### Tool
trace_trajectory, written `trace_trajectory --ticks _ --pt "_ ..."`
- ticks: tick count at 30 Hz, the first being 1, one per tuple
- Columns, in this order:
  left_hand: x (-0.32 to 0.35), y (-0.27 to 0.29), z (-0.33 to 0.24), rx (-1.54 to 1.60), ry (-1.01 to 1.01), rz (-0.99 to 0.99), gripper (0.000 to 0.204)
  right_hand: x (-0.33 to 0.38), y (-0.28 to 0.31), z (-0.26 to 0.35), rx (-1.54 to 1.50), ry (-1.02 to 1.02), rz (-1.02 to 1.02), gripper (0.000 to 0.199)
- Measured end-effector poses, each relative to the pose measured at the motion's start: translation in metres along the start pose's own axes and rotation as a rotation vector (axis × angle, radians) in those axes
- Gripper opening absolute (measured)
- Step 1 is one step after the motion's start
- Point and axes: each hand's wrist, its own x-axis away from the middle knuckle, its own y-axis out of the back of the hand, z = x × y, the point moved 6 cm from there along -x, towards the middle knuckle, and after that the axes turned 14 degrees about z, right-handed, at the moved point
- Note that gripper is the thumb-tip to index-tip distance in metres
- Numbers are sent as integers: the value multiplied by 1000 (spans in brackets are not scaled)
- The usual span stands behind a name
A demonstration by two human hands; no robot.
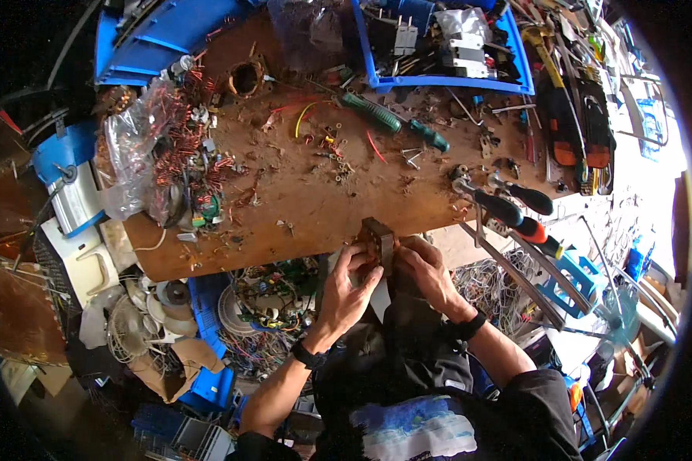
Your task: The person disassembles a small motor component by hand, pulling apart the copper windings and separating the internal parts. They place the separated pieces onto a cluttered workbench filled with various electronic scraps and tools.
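A small brown rusty metal block (377, 240), shaped like a stacked core, is held at the near edge of the wooden workbench (300, 207). My left hand (347, 283) grips its left side with thumb and fingers. On its right side, my right hand (427, 270) closes around it. Both wrists wear dark bands. A light strip (379, 298) hangs just below the block, between my hands.
Copper wire coils in a clear bag (165, 146) lie at the bench's left. Green-handled screwdrivers (396, 123) and black-handled ones (515, 207) lie to the right. A blue tray (446, 81) of parts stands at the back. Tangled wires and fan parts (261, 307) lie below the bench.
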Motion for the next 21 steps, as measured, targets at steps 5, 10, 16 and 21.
trace_trajectory --ticks 5,10,16,21 --pt "-29 5 8 74 -146 -22 38 -18 3 31 200 248 -56 23" --pt "-46 18 9 -133 -299 -61 41 -26 4 45 508 300 -139 20" --pt "-53 30 26 -263 -519 -134 48 -43 13 25 515 436 -72 15" --pt "-64 25 35 -193 -660 -121 59 -48 26 13 434 349 -100 16"
